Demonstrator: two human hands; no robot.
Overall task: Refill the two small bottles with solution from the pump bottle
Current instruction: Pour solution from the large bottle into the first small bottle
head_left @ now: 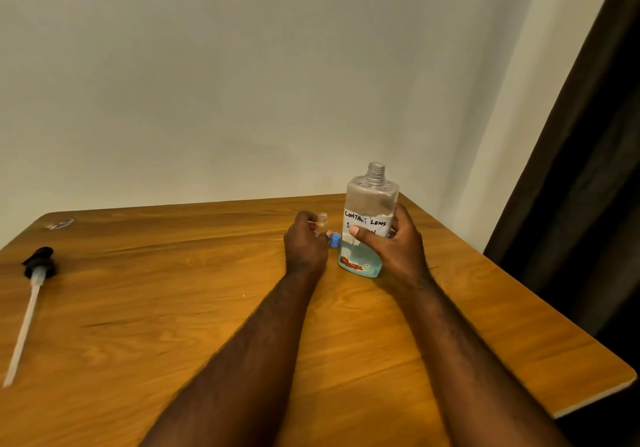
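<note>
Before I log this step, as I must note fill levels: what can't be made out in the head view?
- The small bottle: mostly hidden inside the left hand; fill level unreadable.
- A second one: not seen; only a blue cap shows, partly behind the left hand.
- The label on the pump bottle: second line covered by the thumb of the right hand.
- The small object at the far left corner of the table: too small, blurred.

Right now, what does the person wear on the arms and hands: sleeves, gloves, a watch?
Nothing that shows. The left hand and right hand are bare, with no gloves and no ring in sight. The left forearm and right forearm are bare to the frame's bottom edge: no sleeve, watch or bracelet.
</note>
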